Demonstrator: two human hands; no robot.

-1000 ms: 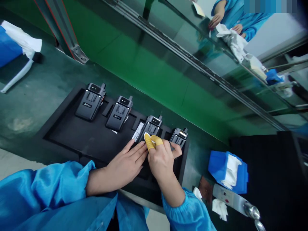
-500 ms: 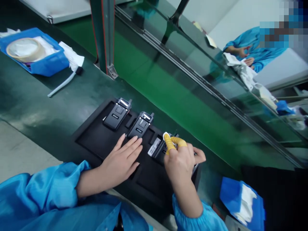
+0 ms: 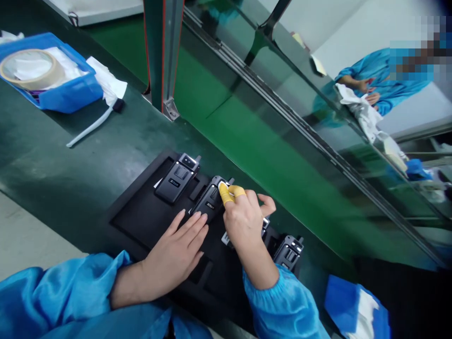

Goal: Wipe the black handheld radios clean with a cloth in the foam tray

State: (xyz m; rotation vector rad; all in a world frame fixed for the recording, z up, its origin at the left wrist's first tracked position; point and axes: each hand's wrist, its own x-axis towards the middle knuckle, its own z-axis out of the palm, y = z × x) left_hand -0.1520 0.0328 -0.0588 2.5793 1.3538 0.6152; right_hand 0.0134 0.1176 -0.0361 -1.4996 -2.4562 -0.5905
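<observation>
Leftward goes the yellow-sheathed right hand (image 3: 243, 219), pinching a small white pad (image 3: 220, 185) on the second black rectangular handheld radio (image 3: 205, 201) in the black tray (image 3: 139, 225); separately, the flat, spread left hand (image 3: 173, 256) meets its lower end. Uneven pressure could skid it.

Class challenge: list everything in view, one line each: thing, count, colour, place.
handsets: four, black, along the tray; one mostly hidden
tray: one, black, on the table
table: one, dark green, under the tray
left bin: one, blue, upper left
tape roll: one, tan, in left bin
black-tipped tool: one, pale, beside left bin
right bin: one, blue, lower right
post: one, grey-green, upper middle
other person: one, blue sleeves, upper right
left hand: one, bare, at the second handset's lower end
right hand: one, two yellow finger covers, at that handset's top
</observation>
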